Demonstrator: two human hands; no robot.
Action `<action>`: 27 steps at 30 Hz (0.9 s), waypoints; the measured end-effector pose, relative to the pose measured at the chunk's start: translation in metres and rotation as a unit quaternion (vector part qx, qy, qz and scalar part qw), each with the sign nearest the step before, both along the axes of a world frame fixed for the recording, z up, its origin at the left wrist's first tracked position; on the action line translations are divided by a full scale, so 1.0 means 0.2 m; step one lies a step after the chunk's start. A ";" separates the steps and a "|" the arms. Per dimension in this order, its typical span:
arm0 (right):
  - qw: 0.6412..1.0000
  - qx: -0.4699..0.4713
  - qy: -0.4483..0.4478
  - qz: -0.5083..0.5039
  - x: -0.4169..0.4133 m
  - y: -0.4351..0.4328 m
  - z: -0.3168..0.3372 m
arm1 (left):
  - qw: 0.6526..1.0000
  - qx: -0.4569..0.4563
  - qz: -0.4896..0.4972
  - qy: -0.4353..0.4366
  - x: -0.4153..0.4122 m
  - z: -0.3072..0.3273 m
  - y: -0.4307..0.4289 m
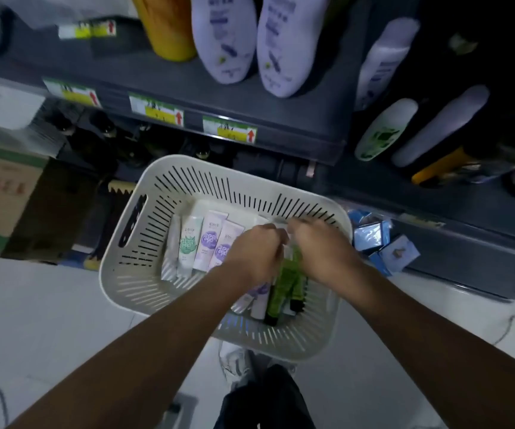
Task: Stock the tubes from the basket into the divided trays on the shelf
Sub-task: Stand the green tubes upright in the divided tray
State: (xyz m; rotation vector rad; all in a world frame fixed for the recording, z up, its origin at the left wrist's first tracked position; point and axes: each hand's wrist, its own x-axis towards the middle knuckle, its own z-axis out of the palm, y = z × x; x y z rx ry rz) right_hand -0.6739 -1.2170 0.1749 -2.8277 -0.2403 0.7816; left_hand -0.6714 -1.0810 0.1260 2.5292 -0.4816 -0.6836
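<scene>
Hands meet, fingers down
Left hand (254, 253) and right hand (319, 247) nearly touch, backs up, fingers curled downward; bare forearms (144, 345) enter from 7 and 5 o'clock.

Dim, bluish light; the left hand (254, 253) and right hand (321, 249) are soft with motion blur; the pale floor (48, 305) nearer than them is brightest; the shelf (250, 97) beyond sinks to near-black rightward; bottles (223, 41) above smear; wide-angle distortion bends the shelf's edge.

arms (157, 345): bare, wrist to frame edge, both
hands: left hand (256, 252) and right hand (315, 246), bare
trousers (265, 397): dark, loose, creased; at 6 o'clock
shoe (237, 363): pale grey-white trainer, laced; 11 o'clock of the trousers
</scene>
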 end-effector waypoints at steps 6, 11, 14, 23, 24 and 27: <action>0.993 -0.087 0.065 -0.039 0.04 0.02 -0.41 | 0.999 0.004 -0.016 0.036 -0.09 -0.29 -0.08; 0.990 -0.101 0.094 -0.042 0.04 0.01 -0.56 | 0.996 -0.006 -0.018 0.087 -0.15 -0.35 -0.10; 0.988 -0.091 0.105 -0.072 0.08 0.02 -0.58 | 0.996 -0.006 -0.001 0.091 -0.14 -0.32 -0.08; 0.979 -0.082 0.080 -0.171 0.04 0.08 -0.55 | 0.994 0.076 0.013 0.083 -0.16 -0.26 0.06; 0.976 -0.084 0.080 -0.182 0.03 0.07 -0.54 | 0.993 0.069 0.025 0.090 -0.16 -0.25 0.07; 0.971 -0.097 0.088 -0.198 0.05 0.07 -0.47 | 0.992 0.074 0.044 0.088 -0.13 -0.21 0.09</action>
